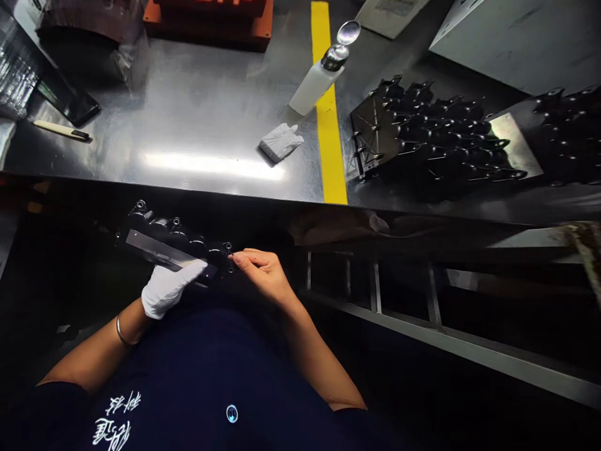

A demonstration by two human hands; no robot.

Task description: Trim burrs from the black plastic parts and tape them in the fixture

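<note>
Thumb and forefinger of the bare right hand point(263, 274) were held together at one end of a black moulded part point(181, 240), which was clamped in the left hand point(164, 291) (white-gloved) before the steel workbench point(201, 119).

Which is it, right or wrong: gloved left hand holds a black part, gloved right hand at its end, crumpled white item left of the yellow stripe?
One slip: the head view shows the right hand bare, not gloved. The gloved left hand holds the black part, and the white item lies left of the yellow stripe.
</note>
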